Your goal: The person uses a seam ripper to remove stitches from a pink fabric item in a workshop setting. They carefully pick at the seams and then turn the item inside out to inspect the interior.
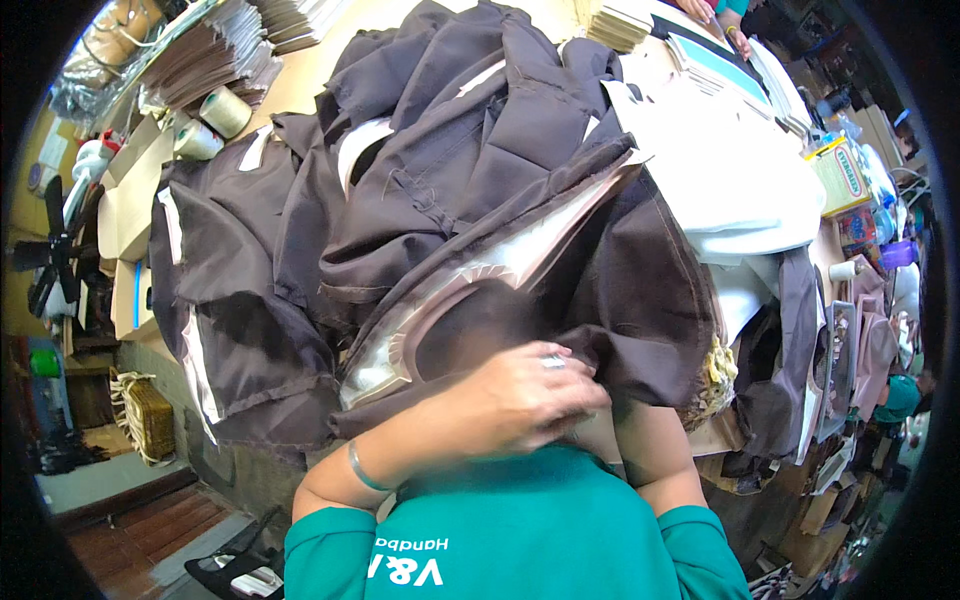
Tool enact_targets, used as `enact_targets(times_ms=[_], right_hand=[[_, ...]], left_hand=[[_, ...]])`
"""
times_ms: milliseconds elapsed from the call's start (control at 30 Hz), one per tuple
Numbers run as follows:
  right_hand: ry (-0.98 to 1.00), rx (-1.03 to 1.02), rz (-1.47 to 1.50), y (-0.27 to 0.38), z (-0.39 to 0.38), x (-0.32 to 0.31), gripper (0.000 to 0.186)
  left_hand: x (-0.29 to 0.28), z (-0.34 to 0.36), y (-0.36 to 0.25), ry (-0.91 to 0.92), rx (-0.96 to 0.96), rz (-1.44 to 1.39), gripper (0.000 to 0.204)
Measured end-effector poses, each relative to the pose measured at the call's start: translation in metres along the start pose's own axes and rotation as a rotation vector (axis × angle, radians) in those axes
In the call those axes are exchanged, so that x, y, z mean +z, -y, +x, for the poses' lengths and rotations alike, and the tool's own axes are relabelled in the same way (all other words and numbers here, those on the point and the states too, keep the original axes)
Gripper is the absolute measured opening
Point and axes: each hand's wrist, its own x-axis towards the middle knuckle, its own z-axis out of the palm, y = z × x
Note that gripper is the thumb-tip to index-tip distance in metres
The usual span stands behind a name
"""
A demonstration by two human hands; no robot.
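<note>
A dark brown fabric piece (640, 290) lies before me on the table, partly raised, with a curved pale lining panel (500, 260) showing along its opening. My left hand (540, 395), wearing a ring and slightly blurred, is closed at the near edge of this piece. What its fingers hold, if anything, is hidden. A bracelet circles the left wrist. My right forearm (658, 450) goes under the brown fabric, which covers the right hand. Behind them spreads a large heap of the same brown fabric (430, 130), some parts edged with white strips.
White fabric (730, 170) lies at the right. Two thread cones (225, 112) and stacked sheets (215, 55) stand at the back left, near a cardboard box (130, 200). A black fan (55, 245) is at far left. Another person's hand (738, 42) shows at the far back right.
</note>
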Motion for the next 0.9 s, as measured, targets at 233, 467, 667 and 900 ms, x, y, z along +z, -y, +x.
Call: enact_targets(times_ms=[233, 467, 667, 900], right_hand=[[0.019, -0.021, -0.018, 0.004, 0.001, 0.004, 0.061], [-0.172, -0.155, -0.444, 0.033, -0.017, 0.030, 0.073], [-0.190, -0.321, -1.520, 0.021, -0.027, 0.014, 0.057], [-0.129, -0.332, -1.787, 0.019, -0.031, 0.003, 0.039]], left_hand=[[-0.023, 0.050, 0.036, -0.472, -0.209, 0.532, 0.037], [-0.014, 0.033, 0.041, -0.302, -0.237, 0.571, 0.029], [-0.044, 0.018, 0.004, -0.185, -0.489, -0.293, 0.057], [-0.079, 0.000, -0.010, 0.160, -0.459, -0.546, 0.056]])
